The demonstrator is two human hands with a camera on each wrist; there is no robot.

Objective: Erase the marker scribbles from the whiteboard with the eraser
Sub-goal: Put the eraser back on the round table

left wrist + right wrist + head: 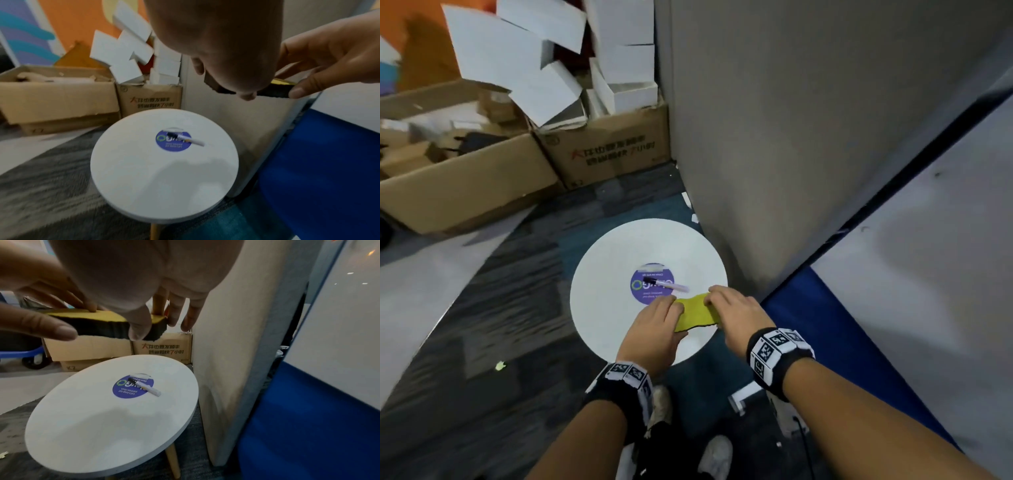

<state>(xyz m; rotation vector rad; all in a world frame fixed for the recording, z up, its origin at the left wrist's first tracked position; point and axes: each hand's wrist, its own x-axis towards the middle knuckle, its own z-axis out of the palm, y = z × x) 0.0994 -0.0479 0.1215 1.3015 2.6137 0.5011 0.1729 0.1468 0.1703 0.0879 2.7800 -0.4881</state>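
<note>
On the right, a whiteboard (941,274) leans behind a grey partition (774,137). Cardboard boxes (606,150) stand far left. The round white table (606,322) carries a marker (666,284). Above its near edge, left hand (654,330) and right hand (736,313) each pinch the yellow eraser (697,313) by an end.

This looks like an office corner used for storage. Grey and teal carpet tiles (524,260) cover the floor, a fabric partition panel (774,137) stands beside a framed whiteboard (928,267), and open cardboard cartons (606,150) stuffed with white boxes (626,61) crowd the orange painted wall (78,24).
</note>
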